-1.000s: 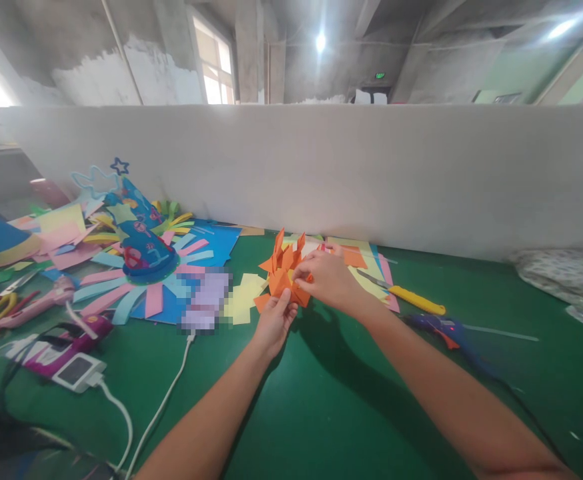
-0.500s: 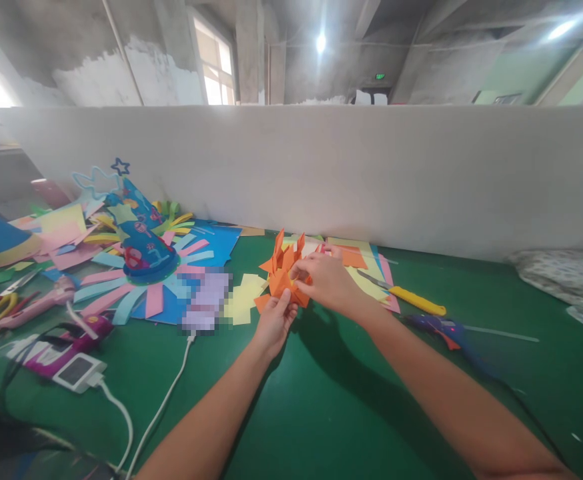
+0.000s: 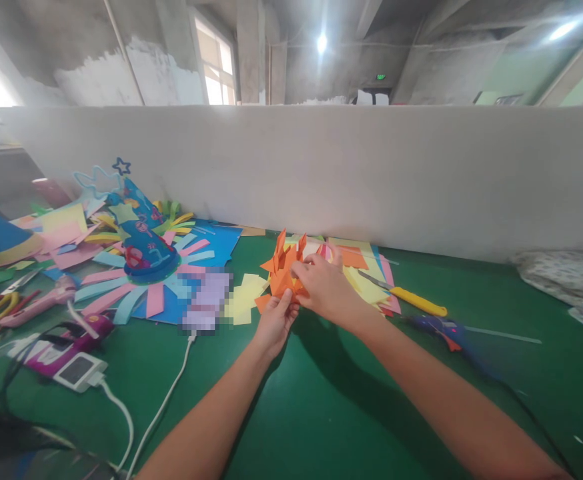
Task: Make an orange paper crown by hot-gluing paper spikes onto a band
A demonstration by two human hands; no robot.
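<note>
My left hand (image 3: 275, 325) pinches the lower edge of an orange folded-paper piece (image 3: 282, 270) between thumb and fingers. The piece has several pointed tips standing up and is held just above the table. Against its right side are the curled fingers of my right hand (image 3: 325, 285), which grip the paper there. The right hand covers part of the piece and some paper behind it. A yellow paper cutout (image 3: 245, 299) lies to the left of the left hand.
Blue cone hats (image 3: 144, 243) with paper strips stand at left, near scissors (image 3: 14, 290) and a pink glue gun (image 3: 46, 303). A pixelated object (image 3: 206, 300) trails a white cable. At right lie a yellow-handled knife (image 3: 418, 301) and a blue glue gun (image 3: 439, 325). A grey panel (image 3: 371, 173) rises behind.
My right hand has shifted slightly lower, and its fingers have moved down along the right side of the orange paper piece. The left hand keeps its hold almost unmoved.
</note>
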